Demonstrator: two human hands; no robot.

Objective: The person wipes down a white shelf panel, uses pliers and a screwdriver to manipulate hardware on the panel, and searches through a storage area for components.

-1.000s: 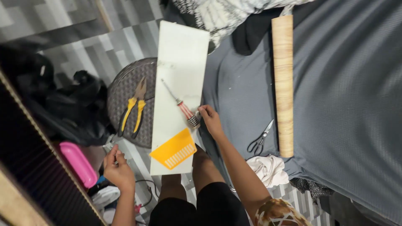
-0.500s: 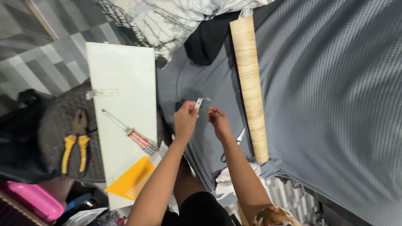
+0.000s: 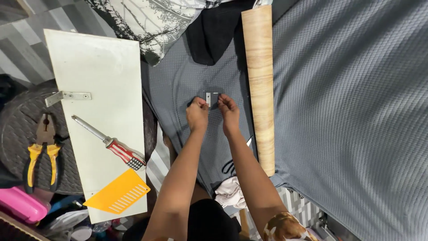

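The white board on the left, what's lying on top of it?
On the white board lie a red-handled screwdriver, a yellow scraper overhanging its lower edge, and a metal hinge at its left edge. What is beneath the board is covered, apart from the dark round stool.

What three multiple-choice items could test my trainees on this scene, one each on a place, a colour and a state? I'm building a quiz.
1. Where does the screwdriver lie?
A. on the white board
B. on the grey blanket
C. on the wood-grain roll

2. What colour are the pliers' handles?
A. red
B. yellow
C. blue

3. How is the small metal piece held?
A. lying untouched
B. by one hand
C. between the left hand and right hand

Key: 1 A, it rests across the board; 2 B, both grips are yellow; 3 C, both hands' fingertips meet at it.
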